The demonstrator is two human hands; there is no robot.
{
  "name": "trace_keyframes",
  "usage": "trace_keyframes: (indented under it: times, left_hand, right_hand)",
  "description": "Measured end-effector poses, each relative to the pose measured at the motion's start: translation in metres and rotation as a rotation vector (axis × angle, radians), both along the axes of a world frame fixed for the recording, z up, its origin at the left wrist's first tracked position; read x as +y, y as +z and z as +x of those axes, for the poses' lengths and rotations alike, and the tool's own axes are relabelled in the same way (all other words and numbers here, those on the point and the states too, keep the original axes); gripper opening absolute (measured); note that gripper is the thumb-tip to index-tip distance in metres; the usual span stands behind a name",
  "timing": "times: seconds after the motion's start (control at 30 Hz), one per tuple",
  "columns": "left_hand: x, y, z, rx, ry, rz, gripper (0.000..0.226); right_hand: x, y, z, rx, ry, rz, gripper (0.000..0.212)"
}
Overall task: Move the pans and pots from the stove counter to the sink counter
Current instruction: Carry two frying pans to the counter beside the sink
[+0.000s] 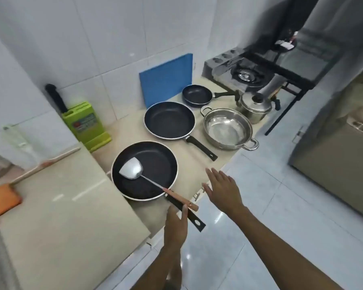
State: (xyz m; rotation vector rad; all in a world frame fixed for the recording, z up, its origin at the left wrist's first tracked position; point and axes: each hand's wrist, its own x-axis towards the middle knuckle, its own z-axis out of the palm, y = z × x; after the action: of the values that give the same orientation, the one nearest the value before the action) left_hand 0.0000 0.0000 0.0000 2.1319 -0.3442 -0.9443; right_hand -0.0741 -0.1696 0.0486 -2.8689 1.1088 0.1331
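Your left hand fingers loosely curl at the near pan handle; right hand splayed beside it, grasping nothing.

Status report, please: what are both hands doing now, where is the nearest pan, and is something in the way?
Left hand open at nearest pan handle, not gripping. Right hand open, hovering beside it. Pan on counter. Spatula lies loose inside, may slide.

- A home kitchen: white tiled walls, beige stone counter.
- Far right, a black gas burner stove.
- Left, a green plastic knife block; black non-stick frying pans between.
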Motion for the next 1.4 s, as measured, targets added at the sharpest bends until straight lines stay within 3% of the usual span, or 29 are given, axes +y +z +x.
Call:
trace_keyframes:
  times: [0.07, 0.23, 0.4, 0.47, 0.53, 0.63, 0.73, 0.87, 1.07, 1.4]
  left_hand:
    - [-0.025, -0.010, 0.005, 0.122, 0.095, 0.004, 0.039]
    - [-0.057, -0.028, 0.015, 0.584, 0.583, -0.171, 0.052]
    - [-0.083, -0.046, 0.013, 0.755, 0.934, -0.216, 0.055]
    - [-0.099, -0.048, 0.005, 0.688, 1.064, -0.208, 0.056]
    - [-0.093, -0.046, 0.001, 0.656, 1.028, -0.160, 0.058]
    - [-0.100, -0.049, -0.010, 0.560, 1.061, -0.070, 0.062]
    - [-0.107, -0.048, -0.018, 0.466, 1.060, -0.035, 0.066]
    - [-0.110, -0.057, -0.024, 0.410, 1.082, -0.009, 0.065]
    - [-0.127, -0.054, -0.028, 0.150, 1.085, 0.201, 0.068]
    - [-0.142, -0.005, -0.039, -0.057, 1.040, 0.230, 0.062]
  right_hand:
    - [-0.036, -0.004, 0.017, -0.050, 0.008, 0.045, 0.060]
    - [-0.115, -0.025, 0.059, -0.129, 0.027, 0.164, 0.058]
    - [-0.170, -0.065, 0.090, -0.086, 0.029, 0.353, 0.062]
    - [-0.192, -0.083, 0.107, -0.030, 0.092, 0.471, 0.066]
    - [-0.196, -0.089, 0.107, -0.055, 0.006, 0.509, 0.066]
    - [-0.222, -0.100, 0.117, -0.086, -0.046, 0.663, 0.048]
    - [-0.229, -0.106, 0.135, -0.174, -0.201, 1.001, 0.032]
    - [-0.238, -0.117, 0.149, -0.223, -0.358, 1.277, 0.041]
    - [-0.238, -0.118, 0.151, -0.311, -0.300, 1.276, 0.041]
    - [-0.218, -0.074, 0.135, -0.357, -0.210, 1.164, 0.043]
